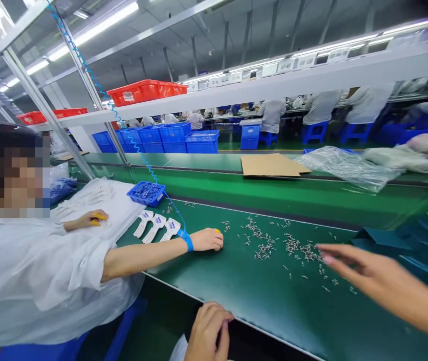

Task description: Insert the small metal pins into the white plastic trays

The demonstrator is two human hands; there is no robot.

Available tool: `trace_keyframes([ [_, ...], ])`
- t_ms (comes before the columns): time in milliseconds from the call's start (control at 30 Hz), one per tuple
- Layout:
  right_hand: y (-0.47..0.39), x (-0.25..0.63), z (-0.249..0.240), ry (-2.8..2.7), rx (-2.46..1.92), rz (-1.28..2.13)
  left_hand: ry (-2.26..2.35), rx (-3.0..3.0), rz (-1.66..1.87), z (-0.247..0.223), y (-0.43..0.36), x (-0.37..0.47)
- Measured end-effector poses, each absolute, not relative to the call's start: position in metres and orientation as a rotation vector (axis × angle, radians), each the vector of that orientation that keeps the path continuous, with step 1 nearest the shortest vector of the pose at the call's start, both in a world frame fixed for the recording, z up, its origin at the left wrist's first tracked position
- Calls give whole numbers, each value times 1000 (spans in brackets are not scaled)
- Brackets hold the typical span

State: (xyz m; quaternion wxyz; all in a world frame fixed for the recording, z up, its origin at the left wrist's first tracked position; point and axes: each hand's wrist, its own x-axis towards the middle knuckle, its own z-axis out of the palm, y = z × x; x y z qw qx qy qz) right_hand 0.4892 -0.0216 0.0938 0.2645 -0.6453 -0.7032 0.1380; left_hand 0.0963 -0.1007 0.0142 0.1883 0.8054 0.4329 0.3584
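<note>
Several small metal parts (264,250), perhaps screws, lie scattered in loose clusters on the green tabletop (214,281). My right hand (368,273) reaches in from the right, just at the edge of a cluster (309,252). Its fingers are stretched out, the thumb apart from them, and nothing shows in its grasp. Down at the front edge of the table is my left hand (212,331), its fingers curled and pressed together. Whatever it may hold is hidden.
At left a co-worker in white has one hand (208,239) on the table, wearing a blue wrist strap (187,240) with a coiled cord. White curved pieces (157,225), a blue tray (146,193) and cardboard (270,165) lie beyond. Plastic bags (349,163) lie behind.
</note>
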Motion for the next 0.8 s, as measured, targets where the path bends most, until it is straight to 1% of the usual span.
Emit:
trace_keyframes([
  [33,-28,468,82,-1965,-1722,546,1250,2260,1008,15,-101,87],
  [67,-32,449,70,-2000,-1731,621,1281,2257,1009,16,-102,78],
  [100,-35,431,59,-2012,-1755,637,1308,2258,1008,16,-102,69],
  [233,-36,380,30,-1971,-1876,499,1413,2294,997,14,-95,35],
  [367,-23,356,31,-1942,-1949,359,1699,2414,1014,17,-52,-1],
  [567,0,329,37,-2083,-1960,234,2083,2298,1005,16,32,-39],
  [700,13,319,33,-2179,-2020,157,2128,2313,898,10,46,-49],
  [800,21,322,29,-2235,-1945,121,2066,2364,834,10,36,-45],
])
